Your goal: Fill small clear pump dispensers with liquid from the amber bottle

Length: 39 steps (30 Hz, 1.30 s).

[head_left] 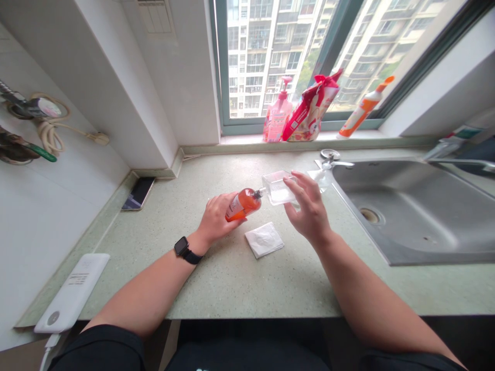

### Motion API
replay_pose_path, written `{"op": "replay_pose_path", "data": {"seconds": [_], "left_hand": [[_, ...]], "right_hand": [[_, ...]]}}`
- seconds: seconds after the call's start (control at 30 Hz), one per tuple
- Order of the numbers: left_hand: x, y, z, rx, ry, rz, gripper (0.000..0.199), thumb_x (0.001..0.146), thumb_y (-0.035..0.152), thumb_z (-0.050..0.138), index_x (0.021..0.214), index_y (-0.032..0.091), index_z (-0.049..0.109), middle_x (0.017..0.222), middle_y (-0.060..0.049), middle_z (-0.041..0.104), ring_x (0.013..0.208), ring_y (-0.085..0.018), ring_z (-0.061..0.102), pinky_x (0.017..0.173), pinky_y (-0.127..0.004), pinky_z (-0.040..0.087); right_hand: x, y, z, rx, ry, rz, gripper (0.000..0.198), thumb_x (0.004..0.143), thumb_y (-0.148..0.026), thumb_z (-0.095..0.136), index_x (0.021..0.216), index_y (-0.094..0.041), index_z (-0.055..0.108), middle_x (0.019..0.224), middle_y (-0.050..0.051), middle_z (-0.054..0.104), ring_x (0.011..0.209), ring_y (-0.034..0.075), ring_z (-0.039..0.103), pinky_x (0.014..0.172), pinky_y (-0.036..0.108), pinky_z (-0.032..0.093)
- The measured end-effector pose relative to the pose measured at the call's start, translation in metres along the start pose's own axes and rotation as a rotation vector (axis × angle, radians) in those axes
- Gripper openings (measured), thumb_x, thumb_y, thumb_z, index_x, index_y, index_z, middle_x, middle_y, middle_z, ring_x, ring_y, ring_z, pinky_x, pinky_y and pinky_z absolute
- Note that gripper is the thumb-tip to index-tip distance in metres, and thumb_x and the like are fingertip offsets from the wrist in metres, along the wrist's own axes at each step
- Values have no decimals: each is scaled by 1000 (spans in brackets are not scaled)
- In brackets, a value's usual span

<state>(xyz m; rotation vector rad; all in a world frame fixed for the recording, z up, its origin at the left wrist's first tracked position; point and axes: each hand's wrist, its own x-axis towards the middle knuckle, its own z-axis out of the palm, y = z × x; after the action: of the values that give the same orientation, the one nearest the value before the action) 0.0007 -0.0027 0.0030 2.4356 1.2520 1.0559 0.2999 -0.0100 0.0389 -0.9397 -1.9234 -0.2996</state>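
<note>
My left hand [217, 216] is wrapped round a bottle of orange liquid [247, 205] with a pale label and a dark threaded neck. The bottle tilts to the right, its neck pointing at a clear, square-sided plastic bottle [276, 188]. My right hand [307, 208] grips that clear bottle from the right, fingers on its top and thumb below. The two necks are close together; whether they touch, I cannot tell. Below them on the counter lies a folded white tissue [264, 240]. Something clear and whitish [320, 178], partly hidden, is behind my right fingers.
A steel sink [417, 206] with a tap [328, 159] is to the right. Along the sill stand a pink pump bottle [277, 121], a red pouch [311, 111] and an orange-white bottle [361, 112]. A phone [138, 194] and a white power bank [73, 291] lie left.
</note>
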Motion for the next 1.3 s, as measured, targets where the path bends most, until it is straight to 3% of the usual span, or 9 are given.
{"op": "replay_pose_path", "data": {"seconds": [0.47, 1.3], "left_hand": [[0, 0, 0, -8, -13, 1, 74, 96, 60, 78, 156, 26, 53, 146, -14, 70, 132, -35, 67, 113, -53, 50], [0, 1, 0, 0, -28, -10, 75, 95, 57, 80, 158, 27, 52, 148, -14, 69, 134, -35, 67, 115, -53, 49]], "right_hand": [[-1, 0, -1, 18, -37, -1, 96, 94, -42, 85, 174, -42, 33, 166, 13, 46, 147, 42, 58, 118, 67, 59], [-2, -6, 0, -5, -8, 31, 93, 94, -32, 83, 172, -44, 35, 168, 11, 47, 148, 42, 57, 117, 66, 60]]}}
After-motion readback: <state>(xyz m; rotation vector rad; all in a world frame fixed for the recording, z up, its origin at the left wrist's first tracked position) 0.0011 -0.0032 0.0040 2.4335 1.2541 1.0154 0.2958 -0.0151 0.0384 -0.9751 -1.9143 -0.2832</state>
